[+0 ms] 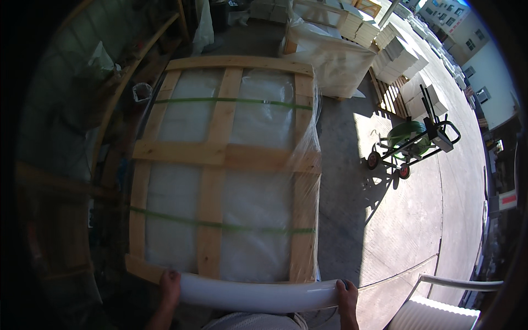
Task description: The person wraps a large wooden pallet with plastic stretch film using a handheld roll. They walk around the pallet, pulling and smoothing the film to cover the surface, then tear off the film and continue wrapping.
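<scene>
A wide roll of clear stretch film (258,295) lies across the near end of a large flat crate, close to my body. My left hand (170,287) is closed round its left end, and my right hand (346,296) grips the right end. The crate's pale wooden slats (212,203) form a grid over white, plastic-covered contents. Two green straps (220,225) run across it. Clear film (308,143) clings in wrinkles to the crate's right side. Whether film runs from the roll to the crate I cannot tell.
Right of the crate stands a black wheeled strapping cart (410,137) with a green reel. Behind it are stacked white slabs (396,58) on pallets and a plastic-draped crate (330,60). Wooden shelving (135,71) lines the dark left side. A white ribbed chair (434,314) stands near right.
</scene>
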The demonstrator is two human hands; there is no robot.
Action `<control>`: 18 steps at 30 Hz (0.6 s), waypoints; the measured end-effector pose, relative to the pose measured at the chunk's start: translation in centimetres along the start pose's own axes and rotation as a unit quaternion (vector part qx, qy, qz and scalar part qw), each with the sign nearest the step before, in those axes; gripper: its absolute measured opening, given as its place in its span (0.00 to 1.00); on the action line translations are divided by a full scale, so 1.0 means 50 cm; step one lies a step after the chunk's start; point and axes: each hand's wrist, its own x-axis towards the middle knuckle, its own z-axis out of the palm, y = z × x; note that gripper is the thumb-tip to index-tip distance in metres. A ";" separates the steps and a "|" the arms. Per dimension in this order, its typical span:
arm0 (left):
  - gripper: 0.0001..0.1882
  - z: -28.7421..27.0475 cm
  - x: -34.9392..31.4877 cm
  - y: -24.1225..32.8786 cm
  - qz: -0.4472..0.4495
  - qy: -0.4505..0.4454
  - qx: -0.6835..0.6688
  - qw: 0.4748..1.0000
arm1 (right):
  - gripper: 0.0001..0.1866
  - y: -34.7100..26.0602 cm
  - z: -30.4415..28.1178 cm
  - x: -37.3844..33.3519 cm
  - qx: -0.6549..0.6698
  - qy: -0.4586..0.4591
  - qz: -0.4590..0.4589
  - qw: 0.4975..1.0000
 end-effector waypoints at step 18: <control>0.13 0.034 0.124 0.260 0.129 0.057 -0.248 0.958 | 0.22 -0.164 0.006 0.064 0.262 0.041 -0.091 0.960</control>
